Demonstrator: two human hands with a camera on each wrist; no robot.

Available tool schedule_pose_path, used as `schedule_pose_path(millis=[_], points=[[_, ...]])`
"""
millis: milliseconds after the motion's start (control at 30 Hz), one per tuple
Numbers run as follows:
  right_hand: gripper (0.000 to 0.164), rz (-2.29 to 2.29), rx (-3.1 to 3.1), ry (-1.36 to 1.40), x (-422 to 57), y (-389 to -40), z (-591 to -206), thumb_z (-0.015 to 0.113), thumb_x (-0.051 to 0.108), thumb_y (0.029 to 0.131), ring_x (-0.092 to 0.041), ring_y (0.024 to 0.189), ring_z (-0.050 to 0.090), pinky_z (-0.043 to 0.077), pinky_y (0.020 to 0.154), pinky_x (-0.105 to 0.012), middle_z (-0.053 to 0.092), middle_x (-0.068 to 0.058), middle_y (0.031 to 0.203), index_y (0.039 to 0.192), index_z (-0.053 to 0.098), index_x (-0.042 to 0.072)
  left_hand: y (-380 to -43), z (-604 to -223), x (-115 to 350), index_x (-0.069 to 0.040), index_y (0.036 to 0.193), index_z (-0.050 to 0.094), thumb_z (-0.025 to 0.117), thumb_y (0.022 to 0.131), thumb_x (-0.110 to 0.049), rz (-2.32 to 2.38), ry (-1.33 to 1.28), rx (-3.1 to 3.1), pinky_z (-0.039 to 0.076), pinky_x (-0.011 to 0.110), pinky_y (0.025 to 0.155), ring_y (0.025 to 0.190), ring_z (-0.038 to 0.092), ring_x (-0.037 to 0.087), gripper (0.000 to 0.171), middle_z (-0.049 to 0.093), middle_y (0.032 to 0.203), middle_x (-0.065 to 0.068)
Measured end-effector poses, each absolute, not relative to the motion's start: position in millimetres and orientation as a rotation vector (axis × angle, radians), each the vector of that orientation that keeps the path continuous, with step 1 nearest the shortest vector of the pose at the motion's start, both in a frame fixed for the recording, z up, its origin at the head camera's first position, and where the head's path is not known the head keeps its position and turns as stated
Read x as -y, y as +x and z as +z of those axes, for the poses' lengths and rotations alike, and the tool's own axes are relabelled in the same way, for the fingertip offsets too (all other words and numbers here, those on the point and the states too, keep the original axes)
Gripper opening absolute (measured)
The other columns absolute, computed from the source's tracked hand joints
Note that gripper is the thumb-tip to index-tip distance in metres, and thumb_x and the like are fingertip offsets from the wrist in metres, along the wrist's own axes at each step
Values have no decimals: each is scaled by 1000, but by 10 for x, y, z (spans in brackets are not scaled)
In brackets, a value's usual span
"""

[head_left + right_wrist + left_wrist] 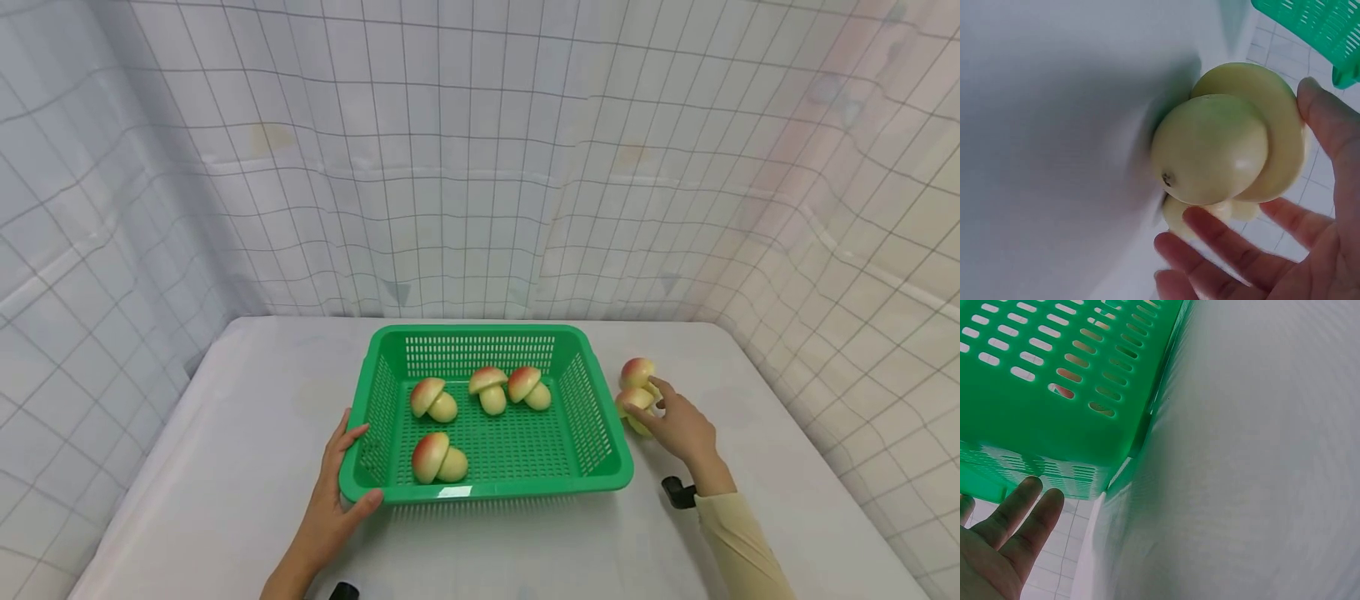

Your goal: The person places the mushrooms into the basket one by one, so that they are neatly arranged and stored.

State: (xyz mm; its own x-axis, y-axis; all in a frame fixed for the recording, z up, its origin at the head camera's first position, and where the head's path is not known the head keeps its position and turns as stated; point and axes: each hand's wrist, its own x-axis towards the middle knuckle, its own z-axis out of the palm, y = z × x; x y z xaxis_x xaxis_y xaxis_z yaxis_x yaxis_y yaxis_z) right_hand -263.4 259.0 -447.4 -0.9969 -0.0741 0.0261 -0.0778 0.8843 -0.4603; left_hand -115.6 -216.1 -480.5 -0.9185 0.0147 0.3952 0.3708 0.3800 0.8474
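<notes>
A green plastic basket (pixel 480 493) stands on the white table with several toy mushrooms inside, such as one mushroom (pixel 431 458) near its front left. My left hand (pixel 330 492) rests at the basket's left front corner, thumb at the front rim and spread, straight fingers along the left side. Right of the basket, my right hand (pixel 678 423) has its thumb and index finger on opposite sides of the cap of a toy mushroom (pixel 1210 150), pinching it low over the table. Just behind that one lies another toy mushroom (pixel 637 372), partly hidden by the fingers.
The white-covered table (pixel 247 450) extends to both sides of the basket. White gridded cloth (pixel 480 208) walls in the back, left and right. A black wrist strap piece (pixel 678 493) shows at the right wrist.
</notes>
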Motion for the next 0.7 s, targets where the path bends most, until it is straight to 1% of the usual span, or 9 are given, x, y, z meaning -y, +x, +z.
schedule_pose_path(millis=[100, 200, 333, 433, 533, 700], points=[[85, 768, 3034, 141, -2576, -2621, -4505, 53, 63, 86, -26, 82, 59, 41, 59, -37, 61, -20, 110, 143, 35, 4, -1160, -4810, 2166, -20, 148, 29, 65, 81, -8, -1557, -333, 2322, 19, 14, 98, 141, 7, 17, 77, 3, 158, -1], [80, 779, 3020, 162, -2564, -2612, -4528, 54, 61, 87, -27, 81, 60, 42, 59, -38, 62, -20, 107, 140, 40, 2, -1161, -4811, 2166, -20, 148, 29, 65, 81, -8, -1556, -330, 2324, 19, 13, 97, 141, 7, 17, 77, 3, 158, -1], [76, 785, 2998, 168, -2556, -2605, -4539, 54, 61, 87, -27, 80, 60, 42, 58, -37, 63, -19, 105, 136, 45, 4, -1159, -4802, 2161, -21, 147, 29, 65, 81, -8, -1554, -324, 2326, 19, 13, 97, 141, 7, 17, 77, 3, 158, -2], [76, 812, 2984, 160, -2556, -2601, -4541, 56, 61, 86, -27, 81, 60, 41, 59, -37, 64, -18, 103, 134, 46, 4, -1157, -4795, 2158, -21, 147, 29, 65, 81, -9, -1554, -320, 2324, 19, 14, 97, 141, 6, 17, 77, 3, 158, -2], [78, 849, 2975, 142, -2561, -2598, -4547, 57, 60, 86, -27, 83, 60, 42, 61, -37, 64, -17, 103, 135, 46, 1, -1158, -4797, 2157, -21, 147, 29, 65, 81, -9, -1551, -318, 2326, 18, 14, 98, 141, 6, 17, 77, 3, 158, -2], [81, 924, 2964, 105, -2588, -2584, -4571, 56, 60, 86, -30, 89, 61, 45, 65, -38, 63, -21, 106, 136, 43, -3, -1154, -4800, 2150, -22, 147, 30, 66, 81, -9, -1551, -312, 2331, 18, 14, 97, 141, 6, 17, 76, 4, 158, -2]])
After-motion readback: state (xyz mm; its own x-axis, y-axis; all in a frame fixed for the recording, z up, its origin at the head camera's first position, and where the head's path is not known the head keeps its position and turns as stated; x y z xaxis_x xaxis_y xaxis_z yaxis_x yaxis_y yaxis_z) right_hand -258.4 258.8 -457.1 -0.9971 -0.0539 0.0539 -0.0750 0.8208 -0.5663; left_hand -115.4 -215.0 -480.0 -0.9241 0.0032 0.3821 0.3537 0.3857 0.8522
